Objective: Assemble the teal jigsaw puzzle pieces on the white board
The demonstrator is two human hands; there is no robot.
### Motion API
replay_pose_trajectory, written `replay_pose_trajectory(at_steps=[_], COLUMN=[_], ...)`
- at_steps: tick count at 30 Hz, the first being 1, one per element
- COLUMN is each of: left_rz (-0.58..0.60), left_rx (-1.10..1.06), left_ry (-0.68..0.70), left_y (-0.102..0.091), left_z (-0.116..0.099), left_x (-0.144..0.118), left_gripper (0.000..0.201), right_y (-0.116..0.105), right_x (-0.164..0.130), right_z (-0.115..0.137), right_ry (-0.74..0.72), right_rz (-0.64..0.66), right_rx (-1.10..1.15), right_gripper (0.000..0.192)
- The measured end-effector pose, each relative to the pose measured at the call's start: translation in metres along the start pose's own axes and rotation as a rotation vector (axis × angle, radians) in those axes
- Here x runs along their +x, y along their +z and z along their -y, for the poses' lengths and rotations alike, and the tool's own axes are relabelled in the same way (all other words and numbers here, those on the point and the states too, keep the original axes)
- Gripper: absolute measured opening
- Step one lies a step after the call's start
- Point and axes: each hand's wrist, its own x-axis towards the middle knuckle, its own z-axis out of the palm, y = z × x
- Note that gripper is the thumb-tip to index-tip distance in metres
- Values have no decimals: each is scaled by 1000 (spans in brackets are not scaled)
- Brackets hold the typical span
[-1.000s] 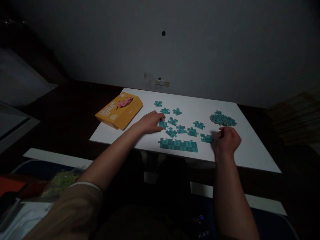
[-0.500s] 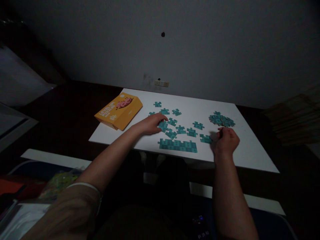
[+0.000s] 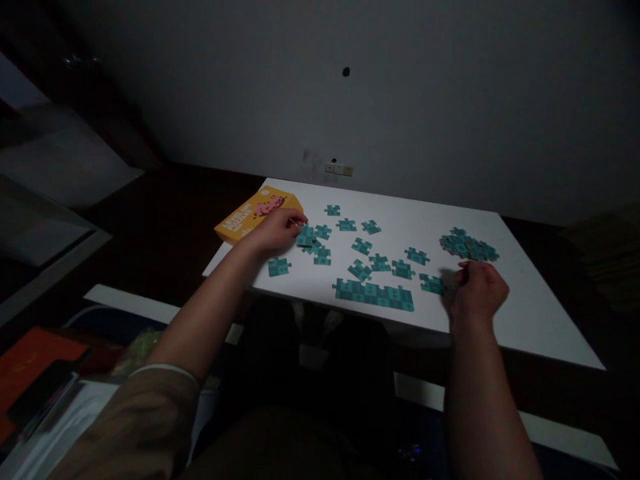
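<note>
My left hand [image 3: 277,230] hovers over the left part of the white table [image 3: 525,307], its fingertips pinching a teal puzzle piece [image 3: 305,235] among several loose teal pieces [image 3: 370,257]. Another single piece [image 3: 278,267] lies just below that hand. A joined strip of teal pieces [image 3: 374,295] lies near the front edge. My right hand [image 3: 477,288] rests curled on the table to the right of the strip, next to a loose piece [image 3: 432,285]; whether it holds anything is hidden.
A yellow puzzle box [image 3: 253,212] lies at the table's far left corner, partly behind my left hand. A heap of teal pieces [image 3: 467,247] sits at the right back. A wall socket [image 3: 339,169] is behind the table. Papers and an orange item [image 3: 30,360] lie at lower left.
My left hand has moved left and back, away from the middle cluster toward the yellow box, dragging pieces with it. The right hand has stayed in place. The camera has shifted slightly.
</note>
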Motion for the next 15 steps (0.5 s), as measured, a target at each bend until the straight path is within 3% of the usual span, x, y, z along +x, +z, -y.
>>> replay_pose_trajectory(at_steps=[5, 15], left_rz=[24, 37], left_rx=[189, 294], left_ry=[10, -49], left_y=[-3, -7], left_z=[5, 5], left_x=[-10, -22], left_gripper=[36, 45], right_y=[-2, -4], right_x=[2, 4], right_z=[-4, -11], right_ry=[-3, 50], right_rz=[-17, -4], right_rx=[20, 14], right_gripper=[16, 17])
